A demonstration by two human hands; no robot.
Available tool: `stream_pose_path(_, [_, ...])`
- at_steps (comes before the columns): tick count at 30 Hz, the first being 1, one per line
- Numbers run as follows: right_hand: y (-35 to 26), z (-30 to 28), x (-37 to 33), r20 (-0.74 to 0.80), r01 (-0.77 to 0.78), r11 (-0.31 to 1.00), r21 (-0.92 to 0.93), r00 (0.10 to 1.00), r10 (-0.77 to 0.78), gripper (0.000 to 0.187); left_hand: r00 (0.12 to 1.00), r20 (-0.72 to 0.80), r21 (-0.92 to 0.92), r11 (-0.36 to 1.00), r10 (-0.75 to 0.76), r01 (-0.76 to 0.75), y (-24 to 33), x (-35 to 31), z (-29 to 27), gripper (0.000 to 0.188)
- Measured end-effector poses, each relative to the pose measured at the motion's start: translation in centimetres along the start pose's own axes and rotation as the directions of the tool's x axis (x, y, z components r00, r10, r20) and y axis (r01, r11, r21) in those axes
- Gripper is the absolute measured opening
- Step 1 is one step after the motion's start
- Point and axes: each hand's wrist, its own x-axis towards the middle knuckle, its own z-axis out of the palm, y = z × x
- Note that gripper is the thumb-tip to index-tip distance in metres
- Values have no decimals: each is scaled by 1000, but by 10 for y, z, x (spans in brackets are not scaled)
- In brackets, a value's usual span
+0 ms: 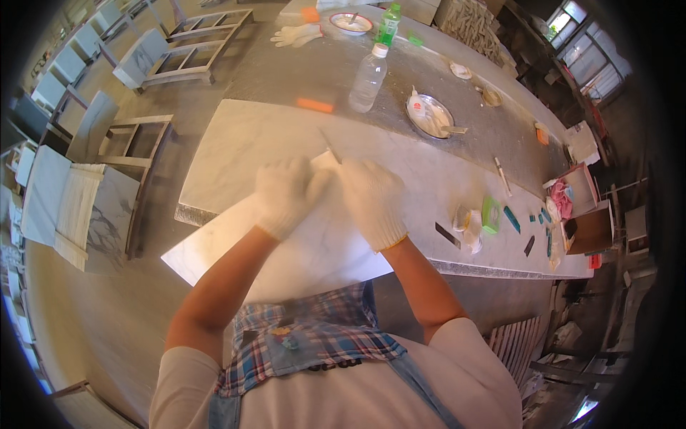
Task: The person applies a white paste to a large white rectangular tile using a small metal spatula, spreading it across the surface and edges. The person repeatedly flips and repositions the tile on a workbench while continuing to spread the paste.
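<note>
Both my hands wear white knit gloves and meet over a pale marble slab (286, 264), which lies askew on a larger veined slab (236, 143) and overhangs the near edge. A thin, blade-like tool (331, 147) points away from me out of my right hand (373, 199), whose fingers are curled. Close beside it my left hand (286, 191) is closed, its thumb toward the pale tip between the hands. Motion blurs both gloves, and whatever the left fingers grip is hidden.
Beyond the slabs stand a clear bottle (369, 79), a green bottle (388, 25) and a metal bowl (429, 116) of white paste. At right lie a green box (490, 215), small dark pieces (447, 234) and an open carton (590, 227). Wooden racks (193, 57) fill the left floor.
</note>
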Motion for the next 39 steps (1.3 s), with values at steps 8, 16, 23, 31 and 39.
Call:
stream_pose_path(8, [5, -3, -10, -31, -148, 955, 256, 986, 161, 12, 999, 30, -13, 999, -45, 45, 3, -1, -5, 38])
stream_pose_path(16, [7, -5, -25, -15, -168, 967, 189, 985, 174, 12, 1000, -3, 23, 1000, -11, 11, 3, -2, -5, 37])
stream_pose_path(23, [5, -7, -20, 2, -81, 992, 101, 997, 81, 5, 1000, -3, 40, 999, -22, 22, 2, -3, -1, 28])
stream_pose_path(31, [-1, 3, -5, 79, -52, 996, -65, 995, 57, 6, 1000, 2, -8, 1000, -10, 10, 2, -2, 0, 29])
stream_pose_path(39, [-1, 15, 2, 32, -19, 998, -67, 999, 21, 8, 997, -71, -3, 1000, 24, -25, 0, -9, 2, 29])
